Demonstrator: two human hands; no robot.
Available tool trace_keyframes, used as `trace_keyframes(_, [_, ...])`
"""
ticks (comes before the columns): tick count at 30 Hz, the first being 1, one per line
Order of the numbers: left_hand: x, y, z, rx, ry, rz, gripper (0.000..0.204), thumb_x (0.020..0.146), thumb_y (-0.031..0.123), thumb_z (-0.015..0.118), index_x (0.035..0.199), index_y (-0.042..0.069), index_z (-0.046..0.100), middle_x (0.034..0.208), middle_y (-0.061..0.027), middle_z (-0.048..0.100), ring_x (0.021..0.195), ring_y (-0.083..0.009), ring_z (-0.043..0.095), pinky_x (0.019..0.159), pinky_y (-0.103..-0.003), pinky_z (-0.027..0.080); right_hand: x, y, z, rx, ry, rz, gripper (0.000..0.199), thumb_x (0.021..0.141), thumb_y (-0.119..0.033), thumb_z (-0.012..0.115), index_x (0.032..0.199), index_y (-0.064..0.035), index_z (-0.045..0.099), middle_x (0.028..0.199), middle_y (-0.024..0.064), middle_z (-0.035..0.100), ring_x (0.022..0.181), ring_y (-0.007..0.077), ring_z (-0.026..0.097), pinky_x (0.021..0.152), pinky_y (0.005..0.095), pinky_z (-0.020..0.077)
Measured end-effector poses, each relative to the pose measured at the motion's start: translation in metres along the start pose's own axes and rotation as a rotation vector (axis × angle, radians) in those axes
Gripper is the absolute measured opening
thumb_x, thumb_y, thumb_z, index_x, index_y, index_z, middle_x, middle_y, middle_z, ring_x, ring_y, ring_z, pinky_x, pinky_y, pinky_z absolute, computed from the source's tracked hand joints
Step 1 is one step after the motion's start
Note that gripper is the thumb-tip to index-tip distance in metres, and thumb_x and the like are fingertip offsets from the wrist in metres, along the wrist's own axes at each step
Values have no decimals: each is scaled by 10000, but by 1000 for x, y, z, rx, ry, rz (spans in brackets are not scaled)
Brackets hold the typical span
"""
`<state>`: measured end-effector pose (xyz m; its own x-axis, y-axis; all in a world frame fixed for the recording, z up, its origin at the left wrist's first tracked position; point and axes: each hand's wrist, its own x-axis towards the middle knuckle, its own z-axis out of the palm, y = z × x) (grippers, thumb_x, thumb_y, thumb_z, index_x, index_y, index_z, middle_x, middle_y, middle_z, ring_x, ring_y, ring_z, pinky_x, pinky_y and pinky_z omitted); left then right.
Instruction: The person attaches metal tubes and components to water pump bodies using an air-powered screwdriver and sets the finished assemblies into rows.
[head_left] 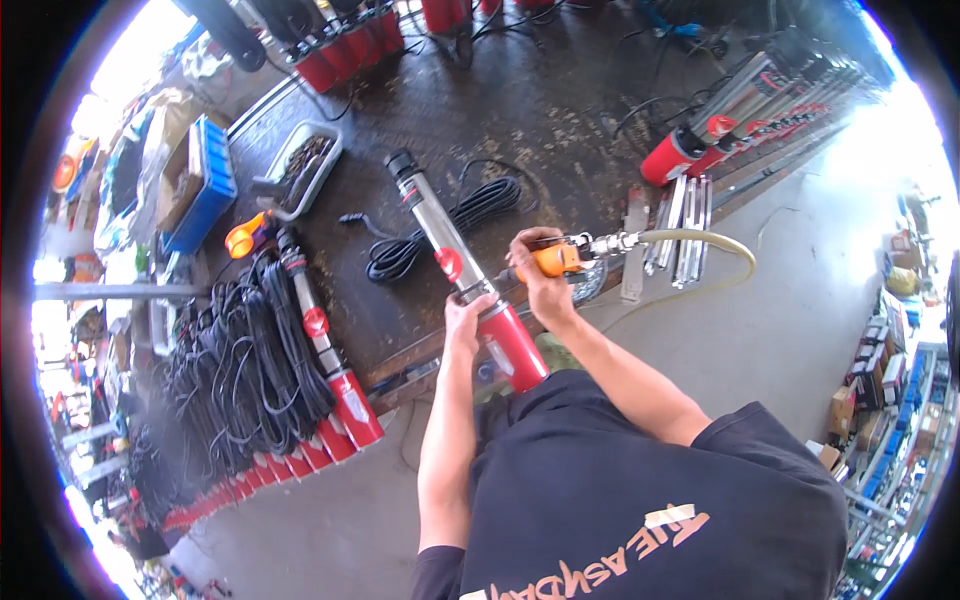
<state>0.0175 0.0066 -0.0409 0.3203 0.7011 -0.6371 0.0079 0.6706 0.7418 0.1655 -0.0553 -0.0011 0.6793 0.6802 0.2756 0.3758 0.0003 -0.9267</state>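
Now pump (455,255) under both hands' fingers (462,312)

Strong daylight floods the scene from the far left and the right, washing the upper-left and right rims to near white. The dark workbench (560,110) in the middle is evenly lit, with a soft sheen and only faint shadows. The concrete floor (800,300) on the right glares pale. The centre is sharp; toward the round black border, shelves and clutter smear, bend and show coloured fringing. Straight edges curve strongly near the rim.
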Motion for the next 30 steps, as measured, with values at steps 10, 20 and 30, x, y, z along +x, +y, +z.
trace_keyframes(10, [-9,10,10,-8,23,0,656,693,76,845,1208,-2,446,994,-133,633,806,-218,694,701,-375,618,5,20,10,216,-5,-1,218,916,64,527,1102,-48,521,1012,101,630,815,148,612,778,298,536])
trace_keyframes(20, [-6,7,8,-36,-22,16,668,693,78,855,1202,-13,433,995,-140,630,827,-221,696,724,-383,619,6,16,13,279,34,16,241,880,93,526,1048,-79,496,948,89,598,782,166,596,736,311,524])
trace_keyframes(30, [-7,9,8,1,16,20,725,685,85,867,1241,-36,417,1009,-152,630,810,-226,699,699,-367,621,10,-37,7,827,17,280,228,877,85,561,1038,-68,510,960,65,620,791,109,608,698,243,516])
